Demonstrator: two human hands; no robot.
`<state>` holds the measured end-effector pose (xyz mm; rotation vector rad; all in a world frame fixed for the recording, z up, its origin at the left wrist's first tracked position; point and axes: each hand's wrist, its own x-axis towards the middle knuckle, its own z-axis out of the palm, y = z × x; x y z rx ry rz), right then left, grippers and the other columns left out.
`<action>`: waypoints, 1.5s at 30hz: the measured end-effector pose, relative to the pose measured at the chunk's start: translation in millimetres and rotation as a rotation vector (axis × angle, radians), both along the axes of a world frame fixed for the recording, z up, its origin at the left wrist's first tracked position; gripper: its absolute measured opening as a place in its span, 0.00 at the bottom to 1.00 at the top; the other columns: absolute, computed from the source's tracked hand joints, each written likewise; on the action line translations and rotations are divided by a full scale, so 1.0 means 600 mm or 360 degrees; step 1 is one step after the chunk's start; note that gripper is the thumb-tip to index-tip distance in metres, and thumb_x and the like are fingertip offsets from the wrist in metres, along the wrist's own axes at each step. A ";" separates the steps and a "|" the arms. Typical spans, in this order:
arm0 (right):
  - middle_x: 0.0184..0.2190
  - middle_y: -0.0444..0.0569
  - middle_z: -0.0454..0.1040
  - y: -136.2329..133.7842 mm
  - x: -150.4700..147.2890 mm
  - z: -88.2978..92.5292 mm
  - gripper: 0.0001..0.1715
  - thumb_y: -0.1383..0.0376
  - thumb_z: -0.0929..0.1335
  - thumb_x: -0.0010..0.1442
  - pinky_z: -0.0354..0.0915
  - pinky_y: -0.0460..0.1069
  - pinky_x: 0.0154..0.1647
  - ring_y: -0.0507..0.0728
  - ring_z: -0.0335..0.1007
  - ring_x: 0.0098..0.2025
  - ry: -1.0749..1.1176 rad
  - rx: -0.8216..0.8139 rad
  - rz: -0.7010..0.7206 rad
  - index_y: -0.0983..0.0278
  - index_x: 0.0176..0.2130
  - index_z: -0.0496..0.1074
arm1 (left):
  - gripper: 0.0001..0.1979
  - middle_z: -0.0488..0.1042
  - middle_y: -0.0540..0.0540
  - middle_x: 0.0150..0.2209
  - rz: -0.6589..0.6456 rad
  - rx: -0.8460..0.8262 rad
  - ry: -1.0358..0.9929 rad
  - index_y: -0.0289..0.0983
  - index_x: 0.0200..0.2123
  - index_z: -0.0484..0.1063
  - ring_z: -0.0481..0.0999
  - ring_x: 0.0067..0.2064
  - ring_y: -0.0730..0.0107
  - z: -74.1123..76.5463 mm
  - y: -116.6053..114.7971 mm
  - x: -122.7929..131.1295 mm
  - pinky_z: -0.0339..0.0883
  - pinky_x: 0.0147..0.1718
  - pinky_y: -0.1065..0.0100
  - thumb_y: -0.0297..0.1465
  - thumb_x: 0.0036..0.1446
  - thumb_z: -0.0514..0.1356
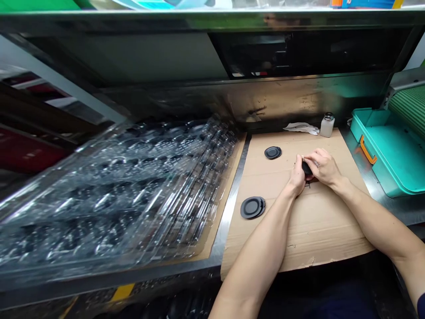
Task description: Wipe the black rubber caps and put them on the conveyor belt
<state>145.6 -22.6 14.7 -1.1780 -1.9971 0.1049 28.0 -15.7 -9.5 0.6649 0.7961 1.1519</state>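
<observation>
Small black part (306,168), held between both hands above the middle of a cardboard sheet (318,226) on a steel bench (229,208). Most of the part is hidden by the fingers, so its shape cannot be told.

Left hand (297,177): fingers curled, closed on the near-left side of the part, with the forearm running in from the lower centre.

Right hand (323,168): fingers bent over the top and right side of the part, pinching it. The two hands touch each other around it.

On the cardboard, a single black disc (272,153) lies flat to the left of the hands and a little farther back, apart from them. A short stack of black discs (253,207) lies near the sheet's left edge, nearer the person and beside the left forearm.

At the sheet's far edge a small frosted bottle (327,125) with a dark cap stands upright. A crumpled white cloth (300,128) lies just to its left.

To the right of the cardboard sits a teal tray (392,150) with an orange handle (368,150) on its near-left wall. Behind it is a green ribbed surface (410,106).

To the left, across a steel divider, a stack of clear plastic blister trays (116,190) covers the bench, blurred, with dark shapes showing in the pockets.

A dark shelf (212,20) spans the top of the view.
</observation>
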 end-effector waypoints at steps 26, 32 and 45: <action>0.38 0.51 0.80 0.002 0.000 0.006 0.10 0.69 0.68 0.65 0.68 0.54 0.50 0.60 0.75 0.42 -0.0065 -0.0281 0.0119 0.60 0.40 0.82 | 0.34 0.72 0.48 0.21 0.0169 -0.0012 0.0029 0.36 0.30 0.72 0.66 0.17 0.76 0.013 0.013 -0.022 0.52 0.14 0.73 0.60 0.68 0.49; 0.40 0.55 0.79 0.020 0.020 -0.002 0.11 0.67 0.67 0.68 0.68 0.55 0.50 0.62 0.73 0.44 -0.0129 -0.0173 -0.0065 0.62 0.42 0.80 | 0.30 0.68 0.49 0.16 0.0217 0.0024 0.0222 0.37 0.26 0.67 0.65 0.13 0.75 0.002 0.009 -0.008 0.49 0.11 0.74 0.55 0.69 0.52; 0.39 0.53 0.80 -0.003 -0.005 0.006 0.10 0.70 0.68 0.66 0.68 0.54 0.51 0.60 0.75 0.44 -0.0169 -0.0299 0.0215 0.62 0.40 0.80 | 0.25 0.73 0.49 0.23 0.0411 -0.0121 0.0057 0.35 0.30 0.71 0.69 0.19 0.76 0.015 0.017 -0.013 0.58 0.18 0.75 0.44 0.74 0.48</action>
